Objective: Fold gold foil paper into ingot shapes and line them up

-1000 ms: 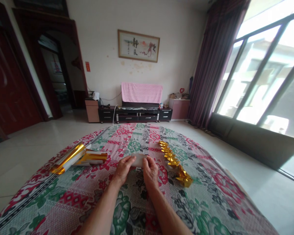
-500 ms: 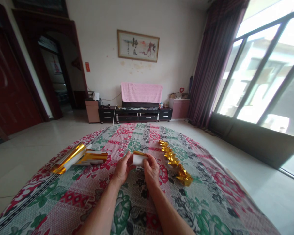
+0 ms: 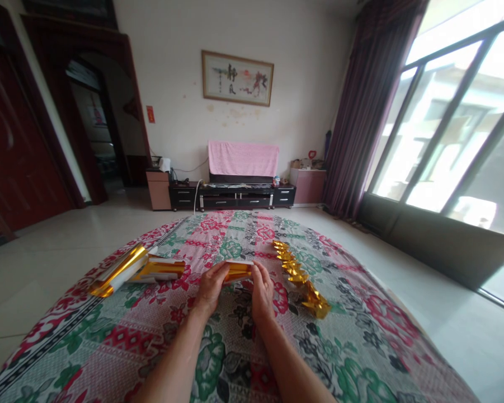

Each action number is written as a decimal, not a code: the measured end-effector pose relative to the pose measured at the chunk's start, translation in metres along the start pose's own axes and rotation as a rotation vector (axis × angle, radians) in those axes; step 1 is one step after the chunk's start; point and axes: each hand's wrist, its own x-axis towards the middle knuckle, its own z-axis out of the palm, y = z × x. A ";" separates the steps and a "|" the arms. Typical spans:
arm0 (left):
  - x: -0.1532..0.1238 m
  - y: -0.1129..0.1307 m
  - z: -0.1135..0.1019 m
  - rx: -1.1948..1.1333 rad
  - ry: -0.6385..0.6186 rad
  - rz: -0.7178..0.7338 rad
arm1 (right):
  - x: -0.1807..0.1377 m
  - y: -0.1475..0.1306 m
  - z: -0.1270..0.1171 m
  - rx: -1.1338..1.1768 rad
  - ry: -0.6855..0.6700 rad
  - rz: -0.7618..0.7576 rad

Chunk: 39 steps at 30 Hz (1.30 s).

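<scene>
Between my two hands is a small folded sheet of gold foil paper (image 3: 238, 272), gold on the side facing me with a white strip along its top edge. My left hand (image 3: 211, 288) pinches its left end. The right end is gripped by the thumb and fingers of my right hand (image 3: 262, 288). To the right, a slanting row of folded gold paper pieces (image 3: 296, 272) lies on the flowered cloth (image 3: 159, 347). On the left side rest loose, curling sheets of gold foil paper (image 3: 128, 268) with white backs.
Beyond the cloth's far edge, a low black TV cabinet (image 3: 235, 198) stands against the wall, with a pink cloth (image 3: 243, 158) draped above it. A purple curtain (image 3: 352, 112) and large window are at right. A dark red door (image 3: 20, 129) is at left.
The paper in my hands has turned: its white face showed toward me before, and now the gold face does. My hands have stayed in nearly the same place.
</scene>
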 end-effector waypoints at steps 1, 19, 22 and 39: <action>0.001 0.000 0.000 -0.003 -0.005 0.029 | 0.000 0.000 -0.001 -0.023 0.005 -0.020; 0.011 -0.001 -0.002 -0.024 0.179 0.156 | -0.005 -0.005 0.001 0.232 -0.228 0.241; 0.011 -0.001 0.001 -0.033 0.095 0.147 | -0.003 -0.011 -0.001 0.365 -0.355 0.368; -0.005 0.003 0.005 0.444 -0.326 0.276 | 0.016 -0.005 -0.009 0.530 -0.235 0.565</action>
